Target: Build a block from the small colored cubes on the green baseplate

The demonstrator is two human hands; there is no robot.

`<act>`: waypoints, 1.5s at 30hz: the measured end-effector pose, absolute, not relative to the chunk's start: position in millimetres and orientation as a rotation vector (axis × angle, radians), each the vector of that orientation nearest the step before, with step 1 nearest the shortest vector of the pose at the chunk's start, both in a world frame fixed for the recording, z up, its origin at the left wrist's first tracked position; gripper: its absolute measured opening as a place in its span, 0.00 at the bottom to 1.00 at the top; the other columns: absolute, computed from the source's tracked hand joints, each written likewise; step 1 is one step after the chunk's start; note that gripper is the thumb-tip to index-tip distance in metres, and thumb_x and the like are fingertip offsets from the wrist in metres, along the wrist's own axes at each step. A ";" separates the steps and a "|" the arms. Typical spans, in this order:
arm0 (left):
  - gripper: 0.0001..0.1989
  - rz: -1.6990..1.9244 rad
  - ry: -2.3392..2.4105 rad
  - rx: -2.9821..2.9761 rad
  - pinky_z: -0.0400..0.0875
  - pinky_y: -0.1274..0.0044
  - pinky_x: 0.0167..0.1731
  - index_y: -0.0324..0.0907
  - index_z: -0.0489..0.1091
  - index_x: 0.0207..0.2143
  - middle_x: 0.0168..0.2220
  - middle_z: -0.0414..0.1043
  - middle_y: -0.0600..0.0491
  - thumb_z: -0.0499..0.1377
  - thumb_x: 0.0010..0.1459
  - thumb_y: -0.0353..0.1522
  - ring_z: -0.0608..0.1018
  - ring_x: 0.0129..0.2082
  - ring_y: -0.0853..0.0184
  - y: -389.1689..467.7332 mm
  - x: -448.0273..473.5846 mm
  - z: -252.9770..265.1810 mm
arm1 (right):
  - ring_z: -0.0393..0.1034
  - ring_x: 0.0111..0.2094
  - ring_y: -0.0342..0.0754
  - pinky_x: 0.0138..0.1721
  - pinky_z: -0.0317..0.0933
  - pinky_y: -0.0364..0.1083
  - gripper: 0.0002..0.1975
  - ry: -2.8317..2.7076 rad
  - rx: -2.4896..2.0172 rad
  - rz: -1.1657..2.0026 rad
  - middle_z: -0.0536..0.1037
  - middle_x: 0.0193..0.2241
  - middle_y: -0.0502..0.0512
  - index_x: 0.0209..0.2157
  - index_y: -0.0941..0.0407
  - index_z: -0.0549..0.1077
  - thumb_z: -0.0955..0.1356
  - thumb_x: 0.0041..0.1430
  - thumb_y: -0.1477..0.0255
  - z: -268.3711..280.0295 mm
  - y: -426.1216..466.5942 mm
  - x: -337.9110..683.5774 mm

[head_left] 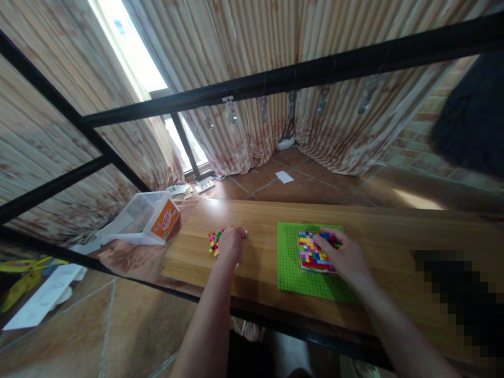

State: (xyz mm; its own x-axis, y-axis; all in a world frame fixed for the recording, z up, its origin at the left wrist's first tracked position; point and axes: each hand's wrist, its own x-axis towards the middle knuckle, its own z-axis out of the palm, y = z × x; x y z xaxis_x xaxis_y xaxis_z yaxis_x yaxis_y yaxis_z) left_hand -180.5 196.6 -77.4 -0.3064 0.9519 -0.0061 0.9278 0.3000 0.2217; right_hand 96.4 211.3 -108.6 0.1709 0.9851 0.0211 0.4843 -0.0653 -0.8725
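Note:
A green studded baseplate (286, 262) lies on the wooden table. On it sits a flat, multicoloured block of small toy bricks (312, 254), several layers thick at its near edge. My right hand (344, 252) reaches over the block's right side, thumb and fingers closed about its upper right part, where blue and red bricks show between them. To the left, my left hand (231, 244) is down on a pile of loose toy bricks (214, 241) with its fingers curled under. Whatever those fingers hold is hidden.
A clear plastic bin (137, 218) with an orange label stands left of the wooden table (255, 220). A black metal bar (252, 92) with hanging clips crosses above the table's far side. Curtains (236, 142) hang behind. A dark pixelated patch covers the right of the table.

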 end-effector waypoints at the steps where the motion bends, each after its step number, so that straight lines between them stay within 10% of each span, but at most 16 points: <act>1: 0.13 0.257 2.422 1.762 0.70 0.74 0.42 0.47 0.80 0.40 0.43 0.79 0.46 0.59 0.55 0.29 0.79 0.44 0.59 197.0 -180.6 -77.8 | 0.76 0.38 0.55 0.42 0.66 0.53 0.26 -1.421 -1.662 0.811 0.82 0.38 0.58 0.42 0.54 0.79 0.70 0.49 0.50 -108.7 211.4 96.5; 23: 0.06 1.145 1.525 1.722 0.70 0.79 0.34 0.41 0.73 0.35 0.32 0.78 0.53 0.57 0.58 0.28 0.78 0.32 0.69 197.9 -100.8 -65.9 | 0.74 0.36 0.51 0.40 0.67 0.50 0.15 -1.293 -1.307 0.625 0.81 0.35 0.56 0.36 0.54 0.80 0.67 0.58 0.59 -91.3 201.9 94.5; 45: 0.07 1.163 1.389 1.971 0.73 0.77 0.38 0.43 0.73 0.37 0.34 0.77 0.54 0.58 0.58 0.25 0.78 0.35 0.70 189.5 -39.3 -62.9 | 0.75 0.34 0.47 0.39 0.69 0.47 0.06 -1.412 -1.109 0.787 0.82 0.31 0.51 0.35 0.54 0.79 0.70 0.55 0.68 -79.2 191.9 96.7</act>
